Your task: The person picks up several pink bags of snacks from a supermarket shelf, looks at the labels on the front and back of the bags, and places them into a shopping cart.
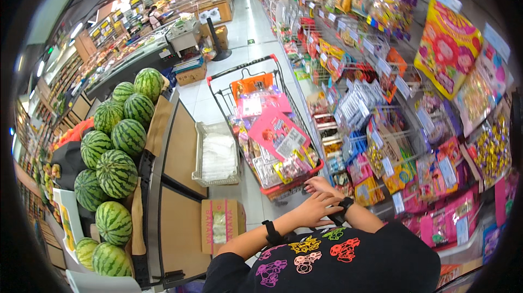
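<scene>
My left hand [318,210] reaches across in front of my chest, and its spread fingers touch a black device strapped to my right wrist [342,209]. Just beyond it, my right hand [318,185] is empty, with loosely bent fingers near the cart's red-trimmed edge. Another black band [273,232] circles my left wrist. Ahead of me stands a wire shopping cart [220,97] filled with packaged goods. On top lies a pink package [269,129] with a white label, above clear and yellow packs [292,166]. An orange package [251,82] sits toward the cart's far end.
Shelves of bagged sweets [445,48] rise close on my right. Watermelons [117,173] are piled on a wood-panelled stand [179,219] at left. A white plastic crate [197,150] and a banana carton [207,227] sit on the floor. A person [154,18] stands by the far counters.
</scene>
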### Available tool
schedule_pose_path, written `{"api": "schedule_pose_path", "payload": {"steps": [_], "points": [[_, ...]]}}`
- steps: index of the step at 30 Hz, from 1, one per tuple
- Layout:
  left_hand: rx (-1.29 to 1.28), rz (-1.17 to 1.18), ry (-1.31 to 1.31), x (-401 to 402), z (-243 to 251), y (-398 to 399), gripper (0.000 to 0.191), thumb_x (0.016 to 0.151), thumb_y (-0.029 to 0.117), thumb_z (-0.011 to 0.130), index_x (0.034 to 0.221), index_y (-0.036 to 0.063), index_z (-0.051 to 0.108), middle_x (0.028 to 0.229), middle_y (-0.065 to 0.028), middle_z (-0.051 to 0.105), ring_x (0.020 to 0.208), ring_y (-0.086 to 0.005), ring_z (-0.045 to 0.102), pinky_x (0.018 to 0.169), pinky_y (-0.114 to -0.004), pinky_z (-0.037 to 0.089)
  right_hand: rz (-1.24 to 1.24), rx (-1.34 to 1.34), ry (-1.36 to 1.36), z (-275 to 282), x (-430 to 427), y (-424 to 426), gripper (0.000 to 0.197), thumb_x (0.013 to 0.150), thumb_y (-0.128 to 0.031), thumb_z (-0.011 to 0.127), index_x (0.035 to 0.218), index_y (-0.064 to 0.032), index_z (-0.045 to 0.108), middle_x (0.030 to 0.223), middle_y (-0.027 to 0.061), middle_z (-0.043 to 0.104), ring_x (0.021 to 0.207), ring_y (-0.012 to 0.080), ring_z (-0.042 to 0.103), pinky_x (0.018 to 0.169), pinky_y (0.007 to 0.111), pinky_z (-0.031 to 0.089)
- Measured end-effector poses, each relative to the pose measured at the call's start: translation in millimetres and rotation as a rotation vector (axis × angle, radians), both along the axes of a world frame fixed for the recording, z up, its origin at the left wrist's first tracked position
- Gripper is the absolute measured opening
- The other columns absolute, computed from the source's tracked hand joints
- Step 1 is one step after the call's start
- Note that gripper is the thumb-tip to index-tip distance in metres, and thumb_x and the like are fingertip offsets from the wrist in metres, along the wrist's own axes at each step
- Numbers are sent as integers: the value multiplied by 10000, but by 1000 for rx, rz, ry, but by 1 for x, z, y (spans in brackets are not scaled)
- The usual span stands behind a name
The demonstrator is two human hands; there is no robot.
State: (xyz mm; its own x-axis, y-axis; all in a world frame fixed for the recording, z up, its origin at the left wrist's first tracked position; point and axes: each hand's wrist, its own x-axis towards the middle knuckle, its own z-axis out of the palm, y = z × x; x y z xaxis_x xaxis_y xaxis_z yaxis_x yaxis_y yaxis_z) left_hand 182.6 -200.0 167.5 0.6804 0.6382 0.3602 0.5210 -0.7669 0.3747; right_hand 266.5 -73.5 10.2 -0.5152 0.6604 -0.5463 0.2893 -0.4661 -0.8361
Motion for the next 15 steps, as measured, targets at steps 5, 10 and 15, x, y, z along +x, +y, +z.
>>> {"api": "schedule_pose_path", "payload": {"steps": [5, 10, 15], "points": [[-281, 143, -360, -57, -64, 52, 271, 781, 227, 519, 989, 53, 533, 955, -129, 540, 897, -268, 503, 801, -360, 378, -68, 67, 119, 18, -32, 39, 169, 816, -170, 478, 853, -23, 554, 714, 77, 578, 576, 132, 550, 525, 250, 461], [-653, 614, -573, -89, -86, 97, 251, 827, 219, 466, 939, 7, 540, 801, -122, 581, 741, -203, 566, 670, -310, 438, -235, 238, 161, 9, -41, 107, 133, 812, -122, 462, 849, -18, 536, 711, 72, 566, 560, 126, 544, 485, 227, 430], [-804, 1293, -982, -131, -145, 144, 302, 704, 247, 595, 835, -19, 542, 760, -146, 579, 694, -212, 564, 617, -317, 444, -200, 486, 11, 22, -61, 153, 201, 727, -91, 532, 914, -15, 525, 735, 76, 573, 633, 151, 561, 564, 257, 440]]}}
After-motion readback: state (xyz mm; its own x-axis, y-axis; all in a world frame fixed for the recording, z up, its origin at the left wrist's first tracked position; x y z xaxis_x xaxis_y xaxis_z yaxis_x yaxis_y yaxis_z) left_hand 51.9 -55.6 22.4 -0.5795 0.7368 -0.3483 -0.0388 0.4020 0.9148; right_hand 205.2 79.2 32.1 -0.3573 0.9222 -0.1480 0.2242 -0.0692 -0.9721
